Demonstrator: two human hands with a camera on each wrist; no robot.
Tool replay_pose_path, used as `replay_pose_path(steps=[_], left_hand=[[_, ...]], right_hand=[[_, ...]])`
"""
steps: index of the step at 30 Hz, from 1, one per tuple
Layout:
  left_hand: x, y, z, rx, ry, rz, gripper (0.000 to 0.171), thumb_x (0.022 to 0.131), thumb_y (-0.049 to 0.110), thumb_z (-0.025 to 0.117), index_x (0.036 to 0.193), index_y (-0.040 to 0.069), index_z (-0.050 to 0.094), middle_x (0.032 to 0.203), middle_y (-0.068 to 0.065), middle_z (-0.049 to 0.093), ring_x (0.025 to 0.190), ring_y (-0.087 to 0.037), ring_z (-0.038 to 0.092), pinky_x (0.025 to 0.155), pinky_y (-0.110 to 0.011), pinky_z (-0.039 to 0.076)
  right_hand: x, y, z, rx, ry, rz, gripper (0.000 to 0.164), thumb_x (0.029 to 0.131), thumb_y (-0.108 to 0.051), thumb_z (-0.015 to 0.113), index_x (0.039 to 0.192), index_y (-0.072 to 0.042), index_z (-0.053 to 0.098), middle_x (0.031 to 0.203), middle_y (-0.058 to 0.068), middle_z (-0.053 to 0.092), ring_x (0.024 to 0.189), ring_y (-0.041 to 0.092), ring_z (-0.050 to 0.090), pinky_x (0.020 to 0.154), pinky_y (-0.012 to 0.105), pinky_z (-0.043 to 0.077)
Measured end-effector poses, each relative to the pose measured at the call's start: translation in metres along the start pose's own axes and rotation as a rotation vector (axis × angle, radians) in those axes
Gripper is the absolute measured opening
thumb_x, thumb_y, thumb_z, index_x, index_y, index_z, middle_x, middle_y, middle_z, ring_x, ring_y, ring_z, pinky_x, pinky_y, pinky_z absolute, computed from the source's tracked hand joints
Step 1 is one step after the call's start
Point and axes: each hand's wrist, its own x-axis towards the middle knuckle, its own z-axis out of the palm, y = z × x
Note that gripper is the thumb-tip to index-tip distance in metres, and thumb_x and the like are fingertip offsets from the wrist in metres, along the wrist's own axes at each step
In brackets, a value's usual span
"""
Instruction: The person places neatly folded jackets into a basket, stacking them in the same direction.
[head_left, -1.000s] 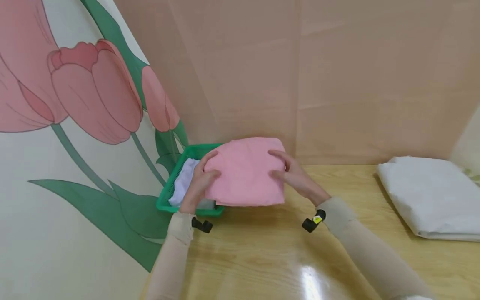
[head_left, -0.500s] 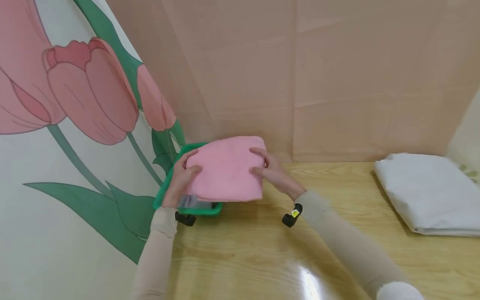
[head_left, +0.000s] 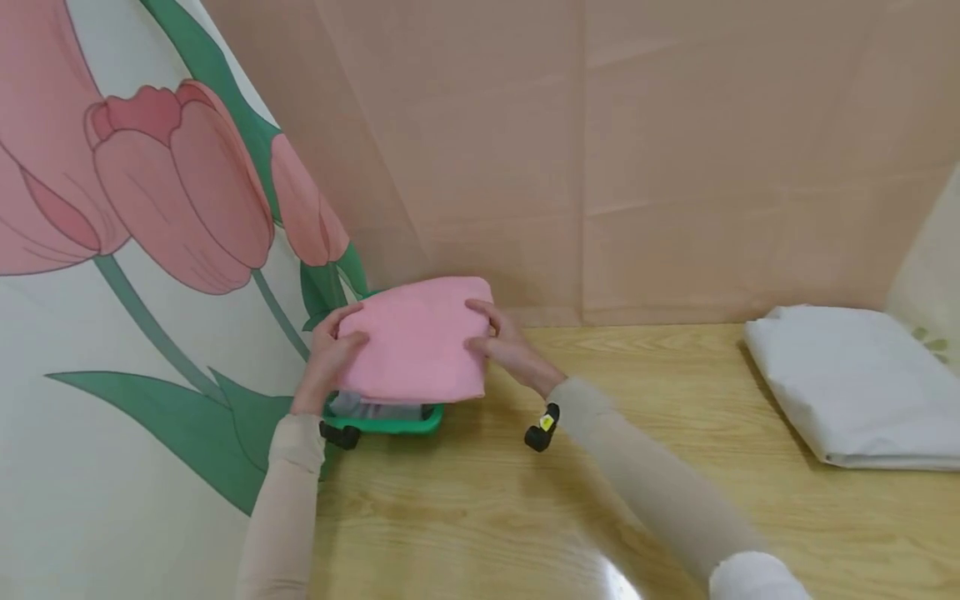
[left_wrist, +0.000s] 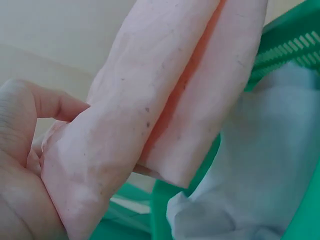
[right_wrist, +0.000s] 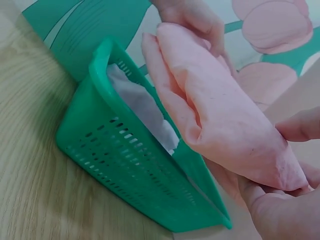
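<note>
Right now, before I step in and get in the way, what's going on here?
A person is holding a folded pink cloth in the air, the left hand gripping one end and the right hand the other. It is held up over a green perforated plastic basket, which already has pale grey-white fabric inside. The basket stands on a light wood-grain surface; a folded white sheet lies farther right, away from both hands.

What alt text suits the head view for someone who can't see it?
A person's left hand and right hand grip a folded pink cloth, which hides most of a green basket holding greyish cloth. The basket stands on a wood-grain surface beside a tulip-painted wall; a folded white sheet lies far right.
</note>
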Motion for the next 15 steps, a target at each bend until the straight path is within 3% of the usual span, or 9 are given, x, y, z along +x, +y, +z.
replay_pose_path(steps=[5,15], left_hand=[[0.006,-0.001,-0.013,0.015,0.013,-0.012,0.057,0.095,0.005,0.068,0.151,0.010,0.060,0.161,-0.016,0.052,0.143,-0.032,0.045,0.120,-0.049,0.035],[0.014,-0.008,-0.027,0.085,0.033,-0.035,0.055,0.097,0.003,0.063,0.152,0.009,0.058,0.163,-0.017,0.048,0.148,-0.035,0.041,0.125,-0.053,0.031]], right_hand=[[0.013,0.001,0.013,-0.009,0.004,0.002,0.078,0.091,0.001,0.071,0.163,-0.015,0.044,0.176,0.011,0.026,0.152,0.031,0.038,0.119,0.047,0.043],[0.028,0.007,0.034,0.019,0.008,0.036,0.080,0.090,0.005,0.068,0.163,-0.015,0.042,0.176,0.014,0.023,0.152,0.036,0.039,0.116,0.050,0.048]])
